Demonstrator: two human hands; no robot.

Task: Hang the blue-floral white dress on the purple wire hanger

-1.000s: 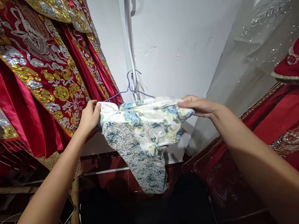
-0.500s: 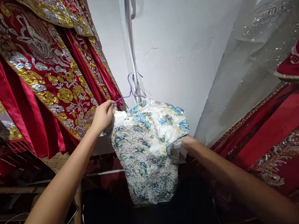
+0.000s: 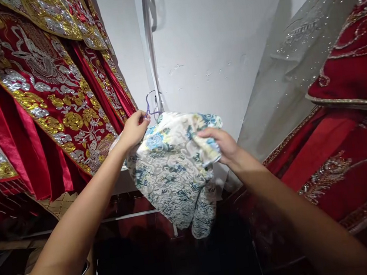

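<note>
A white and grey short-sleeved blouse (image 3: pixel 170 169) with blue and yellow floral patterning hangs in front of me on a thin purple wire hanger (image 3: pixel 148 105). My left hand (image 3: pixel 134 130) is closed round the hanger near its neck, at the blouse's left shoulder. At the opposite side, my right hand (image 3: pixel 222 144) pinches the sleeve, thumb on top and the other fingers hidden behind the cloth. The blouse's lower part hangs free, folded at its right edge.
Red garments (image 3: pixel 67 93) with gold and silver embroidery hang at the left. Another red beaded garment (image 3: pixel 354 80) and a sheer glittery grey fabric (image 3: pixel 281 66) are on the right. A pale upright pole (image 3: pixel 150 40) stands before the white wall (image 3: pixel 205 30).
My right hand has come out from inside or behind the sleeve and now grips it from outside. My left hand has moved inward along the hanger. The blouse has tilted and folded.
</note>
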